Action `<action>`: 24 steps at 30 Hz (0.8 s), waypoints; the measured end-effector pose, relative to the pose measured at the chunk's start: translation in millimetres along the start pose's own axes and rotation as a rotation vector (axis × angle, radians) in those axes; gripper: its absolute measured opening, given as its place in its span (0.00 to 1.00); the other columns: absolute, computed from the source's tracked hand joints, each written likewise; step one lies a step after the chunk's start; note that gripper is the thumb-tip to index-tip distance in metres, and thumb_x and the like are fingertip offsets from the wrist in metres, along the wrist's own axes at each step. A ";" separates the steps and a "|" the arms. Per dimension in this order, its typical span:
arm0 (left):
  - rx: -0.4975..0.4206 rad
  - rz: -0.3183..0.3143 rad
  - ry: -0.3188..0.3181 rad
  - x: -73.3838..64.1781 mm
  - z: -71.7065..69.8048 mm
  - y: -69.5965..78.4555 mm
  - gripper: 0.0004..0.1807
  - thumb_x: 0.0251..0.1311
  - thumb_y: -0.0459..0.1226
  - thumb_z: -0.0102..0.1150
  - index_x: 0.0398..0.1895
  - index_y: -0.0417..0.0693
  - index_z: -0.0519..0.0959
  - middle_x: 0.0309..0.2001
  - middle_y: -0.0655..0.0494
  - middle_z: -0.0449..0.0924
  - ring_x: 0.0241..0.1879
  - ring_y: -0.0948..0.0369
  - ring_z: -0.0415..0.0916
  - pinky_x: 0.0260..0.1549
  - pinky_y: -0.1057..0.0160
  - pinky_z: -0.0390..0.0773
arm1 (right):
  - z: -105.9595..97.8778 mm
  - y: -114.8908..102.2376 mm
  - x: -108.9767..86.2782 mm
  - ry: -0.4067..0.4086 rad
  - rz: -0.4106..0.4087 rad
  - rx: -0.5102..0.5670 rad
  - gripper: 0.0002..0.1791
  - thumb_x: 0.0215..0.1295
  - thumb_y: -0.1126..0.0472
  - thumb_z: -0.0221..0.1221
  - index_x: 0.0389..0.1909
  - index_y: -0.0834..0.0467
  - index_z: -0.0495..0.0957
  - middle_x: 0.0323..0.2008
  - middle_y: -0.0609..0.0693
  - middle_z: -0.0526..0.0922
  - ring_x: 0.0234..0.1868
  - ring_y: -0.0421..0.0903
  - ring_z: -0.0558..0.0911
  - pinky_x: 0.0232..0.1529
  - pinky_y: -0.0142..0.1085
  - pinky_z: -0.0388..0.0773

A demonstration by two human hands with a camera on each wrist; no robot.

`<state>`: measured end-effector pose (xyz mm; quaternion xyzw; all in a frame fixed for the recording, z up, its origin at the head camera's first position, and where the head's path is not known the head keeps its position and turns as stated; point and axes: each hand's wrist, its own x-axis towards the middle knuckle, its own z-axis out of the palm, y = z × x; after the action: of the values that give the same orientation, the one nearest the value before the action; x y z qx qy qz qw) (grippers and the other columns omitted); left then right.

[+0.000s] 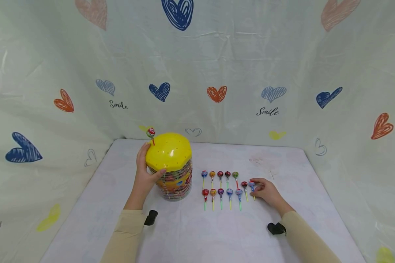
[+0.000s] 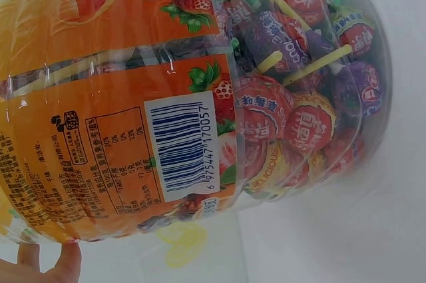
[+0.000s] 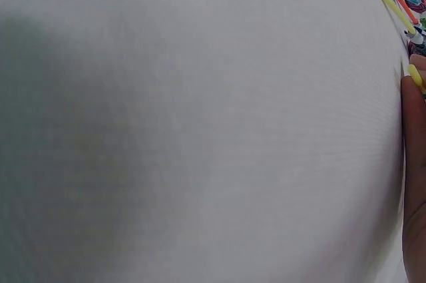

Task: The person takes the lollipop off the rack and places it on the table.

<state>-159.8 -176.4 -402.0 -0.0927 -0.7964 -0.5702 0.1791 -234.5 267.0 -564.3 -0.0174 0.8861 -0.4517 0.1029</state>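
Observation:
My left hand (image 1: 146, 178) grips a clear plastic jar (image 1: 175, 188) by its yellow lid (image 1: 169, 151), thumb at the near side and fingers round the left edge. In the left wrist view the jar (image 2: 183, 130) shows an orange label with a barcode, and wrapped lollipops fill it. One lollipop (image 1: 151, 133) stands upright in the lid's left side. On the table, my right hand (image 1: 266, 191) pinches a blue-wrapped lollipop (image 1: 252, 185) at the right end of the laid-out lollipops. A dark red lollipop (image 1: 244, 185) lies just left of it. Only that hand's edge (image 3: 414, 163) shows in the right wrist view.
Several lollipops lie in two rows between jar and right hand, among them a green one (image 1: 235, 175) at the back and a red one (image 1: 205, 192) in front. The table (image 1: 184, 237) has a pale cover. Behind it hangs a white curtain (image 1: 237, 65) printed with hearts.

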 end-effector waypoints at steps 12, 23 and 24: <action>0.006 0.002 0.005 -0.4 0.4 -0.4 0.47 0.55 0.31 0.65 0.75 0.44 0.49 0.75 0.44 0.37 0.74 0.45 0.39 0.68 0.35 0.42 | -1.0 -7.6 1.5 -0.021 0.027 -0.076 0.33 0.50 0.67 0.73 0.59 0.63 0.75 0.30 0.51 0.78 0.27 0.45 0.76 0.28 0.36 0.73; 0.017 0.012 0.004 2.2 0.9 -10.6 0.49 0.54 0.31 0.66 0.75 0.41 0.48 0.75 0.41 0.36 0.74 0.43 0.39 0.67 0.34 0.43 | -1.0 -8.9 -4.5 -0.018 0.014 -0.062 0.33 0.49 0.71 0.71 0.59 0.63 0.74 0.28 0.50 0.79 0.28 0.45 0.76 0.29 0.36 0.75; 0.016 0.013 0.007 3.3 1.1 -16.0 0.49 0.54 0.31 0.66 0.75 0.42 0.48 0.75 0.42 0.36 0.74 0.44 0.39 0.67 0.34 0.43 | -1.0 -8.8 -4.7 -0.017 0.014 -0.060 0.33 0.49 0.71 0.71 0.59 0.63 0.74 0.29 0.51 0.79 0.28 0.45 0.76 0.29 0.36 0.75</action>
<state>-168.7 -180.9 -415.0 -0.0947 -0.7996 -0.5631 0.1863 -230.6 263.2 -555.9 -0.0180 0.8985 -0.4239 0.1129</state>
